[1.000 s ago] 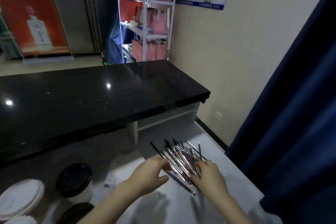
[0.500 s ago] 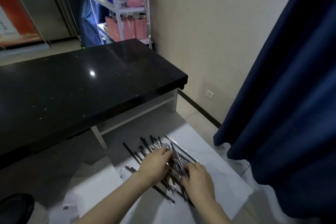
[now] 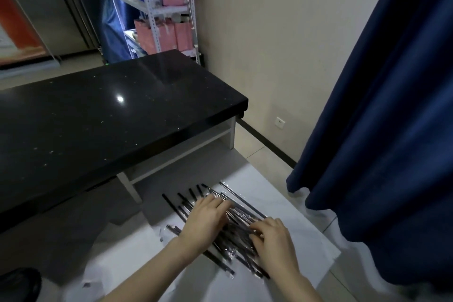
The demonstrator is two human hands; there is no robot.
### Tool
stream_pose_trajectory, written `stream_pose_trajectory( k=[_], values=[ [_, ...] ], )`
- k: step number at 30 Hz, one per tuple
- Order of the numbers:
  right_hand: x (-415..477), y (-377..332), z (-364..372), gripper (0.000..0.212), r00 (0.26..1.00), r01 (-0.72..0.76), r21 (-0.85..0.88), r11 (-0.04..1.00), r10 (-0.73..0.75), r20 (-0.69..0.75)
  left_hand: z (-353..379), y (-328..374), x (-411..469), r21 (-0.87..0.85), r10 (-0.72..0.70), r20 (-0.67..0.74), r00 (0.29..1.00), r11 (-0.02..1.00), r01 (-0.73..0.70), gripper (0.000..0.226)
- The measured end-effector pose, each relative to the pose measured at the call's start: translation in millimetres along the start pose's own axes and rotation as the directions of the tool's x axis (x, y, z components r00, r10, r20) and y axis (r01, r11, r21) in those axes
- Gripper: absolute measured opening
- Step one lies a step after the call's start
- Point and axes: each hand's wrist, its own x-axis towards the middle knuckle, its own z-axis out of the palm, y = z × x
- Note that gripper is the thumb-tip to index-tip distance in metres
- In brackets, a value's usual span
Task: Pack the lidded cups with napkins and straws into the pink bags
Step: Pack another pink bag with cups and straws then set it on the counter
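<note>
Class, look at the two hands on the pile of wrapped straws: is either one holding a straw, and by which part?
Neither clearly holds one. The left hand and right hand lie flat, fingers spread on the straws; any pinch underneath is hidden.

Polished black stone counter (image 3: 103,115) – glossy, speckled; straws (image 3: 235,213) in shiny clear plastic wrap on matt white paper (image 3: 282,203) (smooth); navy cloth curtain (image 3: 392,117), soft folds
</note>
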Motion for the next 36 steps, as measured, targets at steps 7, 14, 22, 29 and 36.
stream_pose_trajectory(
  k=[7, 14, 22, 29, 36],
  values=[
    [-17, -26, -48, 0.019, 0.993, 0.077, 0.278, 0.957, -0.100, 0.069, -56, 2, -23, -0.071, 0.058, -0.141, 0.988, 0.995, -0.068, 0.016],
    [-36, -126, -73, 0.017, 0.921, 0.336, 0.375, 0.864, -0.384, 0.060, -161, -8, -111, -0.265, -0.069, -0.144, 0.987, 0.964, 0.029, 0.010],
    [-89, -287, -50, 0.036, 0.687, 0.636, 0.386, 0.668, -0.718, 0.111, -264, -34, -293, -0.364, -0.285, -0.253, 0.924, 0.913, 0.182, 0.021],
    [-184, -457, 14, 0.024, 0.355, 0.859, 0.330, 0.392, -0.919, 0.170, -331, -44, -496, -0.258, -0.453, -0.456, 0.766, 0.891, 0.373, 0.021],
    [-261, -583, 52, 0.024, 0.286, 0.883, 0.338, 0.327, -0.944, 0.165, -362, -63, -633, -0.332, -0.577, -0.635, 0.514, 0.804, 0.494, 0.048]
  ],
)
